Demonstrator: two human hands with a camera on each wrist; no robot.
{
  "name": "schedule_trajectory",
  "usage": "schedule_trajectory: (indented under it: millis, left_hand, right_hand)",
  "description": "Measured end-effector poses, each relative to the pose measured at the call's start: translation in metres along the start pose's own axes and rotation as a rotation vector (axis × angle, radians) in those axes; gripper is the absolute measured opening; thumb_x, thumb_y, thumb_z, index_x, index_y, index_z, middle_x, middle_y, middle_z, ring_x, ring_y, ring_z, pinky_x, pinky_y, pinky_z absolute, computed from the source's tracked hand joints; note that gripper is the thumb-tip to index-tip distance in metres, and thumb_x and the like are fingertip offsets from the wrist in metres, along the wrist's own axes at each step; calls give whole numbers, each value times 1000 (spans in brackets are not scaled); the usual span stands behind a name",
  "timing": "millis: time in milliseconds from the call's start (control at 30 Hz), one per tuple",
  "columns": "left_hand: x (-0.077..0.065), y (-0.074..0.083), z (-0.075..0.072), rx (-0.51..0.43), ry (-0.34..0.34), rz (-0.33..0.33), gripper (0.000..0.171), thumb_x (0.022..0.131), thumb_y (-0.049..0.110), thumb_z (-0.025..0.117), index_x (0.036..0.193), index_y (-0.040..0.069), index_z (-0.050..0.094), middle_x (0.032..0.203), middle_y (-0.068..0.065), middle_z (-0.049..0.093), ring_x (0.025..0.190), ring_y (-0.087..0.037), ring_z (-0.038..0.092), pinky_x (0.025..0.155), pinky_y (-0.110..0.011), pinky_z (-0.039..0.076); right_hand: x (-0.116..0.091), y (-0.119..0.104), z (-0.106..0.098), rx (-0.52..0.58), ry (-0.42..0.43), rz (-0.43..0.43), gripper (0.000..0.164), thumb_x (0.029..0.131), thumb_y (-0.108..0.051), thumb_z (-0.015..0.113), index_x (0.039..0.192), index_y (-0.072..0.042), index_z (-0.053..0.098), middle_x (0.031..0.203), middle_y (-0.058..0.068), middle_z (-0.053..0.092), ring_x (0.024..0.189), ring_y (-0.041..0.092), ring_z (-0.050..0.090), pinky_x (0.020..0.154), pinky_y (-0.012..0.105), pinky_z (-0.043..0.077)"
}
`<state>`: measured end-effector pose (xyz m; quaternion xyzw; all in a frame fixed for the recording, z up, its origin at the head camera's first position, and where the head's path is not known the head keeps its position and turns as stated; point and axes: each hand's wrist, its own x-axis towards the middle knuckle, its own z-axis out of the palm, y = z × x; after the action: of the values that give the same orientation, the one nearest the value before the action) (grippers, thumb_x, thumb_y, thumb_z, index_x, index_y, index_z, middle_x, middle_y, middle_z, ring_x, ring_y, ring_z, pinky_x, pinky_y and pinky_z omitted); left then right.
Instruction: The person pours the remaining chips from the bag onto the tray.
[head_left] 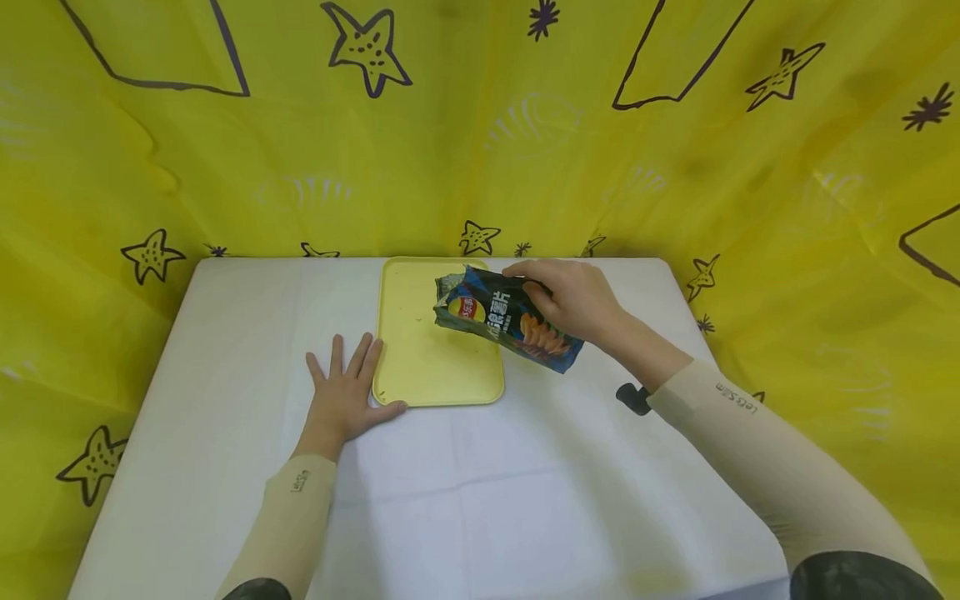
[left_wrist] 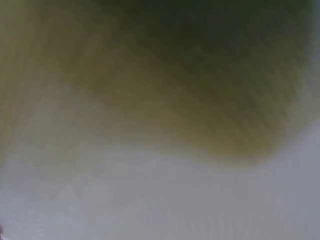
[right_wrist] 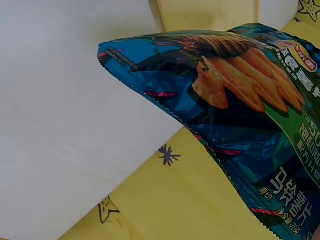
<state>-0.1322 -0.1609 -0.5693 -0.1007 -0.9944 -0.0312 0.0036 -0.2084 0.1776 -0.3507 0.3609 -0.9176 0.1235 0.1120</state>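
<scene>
In the head view my right hand (head_left: 573,298) grips a dark blue and green potato chip bag (head_left: 517,321) by its upper side. The bag is tilted, its left end over a yellow tray (head_left: 435,367) and its printed front facing me. A few tiny specks lie on the tray. My left hand (head_left: 345,392) lies flat with fingers spread, index finger along the tray's left edge and thumb at its near-left corner. The right wrist view shows the chip bag (right_wrist: 240,100) up close, its lower seam flat. The left wrist view is blurred, with no hand visible.
A white cloth (head_left: 450,500) covers the table under the tray. Yellow fabric (head_left: 435,150) with drawn stars hangs behind the table and along both sides. A small black device (head_left: 633,398) sits at my right wrist.
</scene>
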Motion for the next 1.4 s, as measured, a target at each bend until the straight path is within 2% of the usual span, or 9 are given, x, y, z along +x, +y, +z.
schedule_trajectory:
  millis: [367,500,667,767,1033,1233,1400]
  left_hand:
    - [0,0,1,14,-1,5,114,60,93,17,149,24,0,155,2,-1,137,-41,-8,95,-69,-13]
    - [-1,0,3,9,4,3,114,60,93,19,149,24,-1,155,2,-2,137,-41,-9,95,-69,-14]
    - [-2,-1,2,4,5,-2,113,61,93,20,149,25,-1,155,2,-1,137,-40,-9,95,-68,-14]
    - [-2,-1,1,0,2,-2,113,61,93,19,149,25,-1,155,3,-2,137,-40,-9,95,-68,-14]
    - [0,1,0,-8,0,-5,112,61,92,21,149,25,0,155,2,0,137,-40,-9,95,-68,-14]
    - [-1,4,-4,-15,-20,-7,112,62,92,21,149,25,0,155,1,2,137,-40,-9,95,-68,-15]
    - [-2,6,-6,-45,-3,-6,112,62,91,25,149,24,3,155,1,5,137,-40,-7,95,-68,-14]
  right_hand:
    - [6,-2,-3,-69,-38,-22,32,91,-17,48,118,-28,61,103,-6,66,68,8,54,51,27,43]
    - [9,-4,-2,-80,-51,-41,34,90,-15,46,116,-28,62,97,-8,67,60,7,48,45,23,37]
    - [12,-7,-3,-80,-51,-65,34,89,-13,46,115,-28,62,85,-7,65,52,11,41,40,25,31]
    - [13,-7,-5,-79,-55,-54,34,89,-13,47,115,-28,63,84,-6,65,49,12,39,39,26,30]
    - [10,-7,-8,-76,-82,-35,32,88,-13,50,113,-27,65,97,-6,67,57,9,49,45,23,38]
    - [8,-5,-9,-69,-84,-32,32,88,-13,50,113,-26,65,97,-7,67,55,10,47,43,24,36]
    - [7,-3,-10,-70,-65,-17,32,89,-15,50,115,-27,64,95,-5,68,51,11,44,41,25,34]
